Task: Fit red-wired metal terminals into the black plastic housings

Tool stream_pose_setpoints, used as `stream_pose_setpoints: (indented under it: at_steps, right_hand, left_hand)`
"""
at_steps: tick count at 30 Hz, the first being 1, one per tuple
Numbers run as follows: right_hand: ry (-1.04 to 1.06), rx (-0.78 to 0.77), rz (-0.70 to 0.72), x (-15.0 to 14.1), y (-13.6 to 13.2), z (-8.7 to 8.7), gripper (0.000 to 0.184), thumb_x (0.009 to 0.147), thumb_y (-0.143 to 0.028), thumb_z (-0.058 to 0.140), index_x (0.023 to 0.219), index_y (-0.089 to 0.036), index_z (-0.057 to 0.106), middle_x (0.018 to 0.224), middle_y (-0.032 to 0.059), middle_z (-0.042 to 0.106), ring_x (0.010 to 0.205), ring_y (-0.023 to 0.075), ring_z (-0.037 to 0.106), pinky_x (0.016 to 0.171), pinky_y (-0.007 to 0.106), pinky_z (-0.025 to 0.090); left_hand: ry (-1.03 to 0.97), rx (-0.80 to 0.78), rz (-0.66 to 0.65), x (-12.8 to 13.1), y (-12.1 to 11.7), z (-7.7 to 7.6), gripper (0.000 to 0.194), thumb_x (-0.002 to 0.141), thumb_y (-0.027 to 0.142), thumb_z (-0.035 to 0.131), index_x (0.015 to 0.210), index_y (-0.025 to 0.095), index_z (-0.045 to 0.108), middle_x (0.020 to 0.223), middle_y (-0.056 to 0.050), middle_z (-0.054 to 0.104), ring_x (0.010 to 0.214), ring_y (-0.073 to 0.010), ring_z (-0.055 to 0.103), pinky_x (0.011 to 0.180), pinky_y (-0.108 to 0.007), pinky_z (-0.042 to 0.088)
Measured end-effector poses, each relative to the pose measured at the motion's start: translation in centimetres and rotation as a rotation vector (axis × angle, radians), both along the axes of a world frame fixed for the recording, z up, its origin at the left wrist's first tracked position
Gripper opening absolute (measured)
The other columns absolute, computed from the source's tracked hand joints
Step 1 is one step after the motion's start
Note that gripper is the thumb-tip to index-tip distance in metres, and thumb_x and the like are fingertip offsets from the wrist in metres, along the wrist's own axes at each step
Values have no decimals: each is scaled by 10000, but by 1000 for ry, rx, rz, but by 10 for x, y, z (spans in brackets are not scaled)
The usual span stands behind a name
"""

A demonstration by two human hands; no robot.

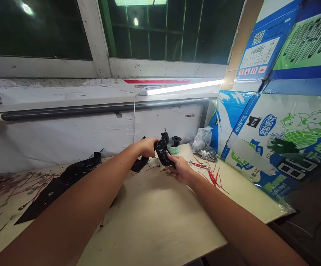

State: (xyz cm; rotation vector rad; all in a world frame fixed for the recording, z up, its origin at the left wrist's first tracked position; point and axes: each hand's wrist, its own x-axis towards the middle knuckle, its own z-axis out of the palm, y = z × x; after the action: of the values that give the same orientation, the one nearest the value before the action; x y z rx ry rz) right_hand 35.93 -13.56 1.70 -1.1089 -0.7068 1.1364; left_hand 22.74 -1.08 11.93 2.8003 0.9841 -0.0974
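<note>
one glossy, curved black piece (pixel 164 158) is over the pale, flat tabletop (pixel 155 216), your left hand (pixel 148 147) clasping its upper left side, fingertips hidden, your right hand (pixel 181 170) pinching its lower right end. just beyond stands a black spool with a green label (pixel 173 149); thin red wires (pixel 213 177) lie to the right.

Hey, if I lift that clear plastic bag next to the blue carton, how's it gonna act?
The bag will probably be floppy, since its thin film looks crumpled. It may hang bottom-heavy, as small metallic-looking bits seem gathered low inside. They might spill if the mouth is open, though I can't tell whether it is.
</note>
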Motion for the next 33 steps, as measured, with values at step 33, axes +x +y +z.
stream_pose_setpoints:
  at_steps: [33]
  right_hand:
    - [-100,143,-400,14,7,0,329,823,-541,632,851,-238,507,627,-20,547,497,139,483,370,221,281]
  left_hand:
    - [166,-75,43,-5,19,-22,952,520,443,833,1409,273,538,1399,-100,609,1158,-299,628,883,-310,533]
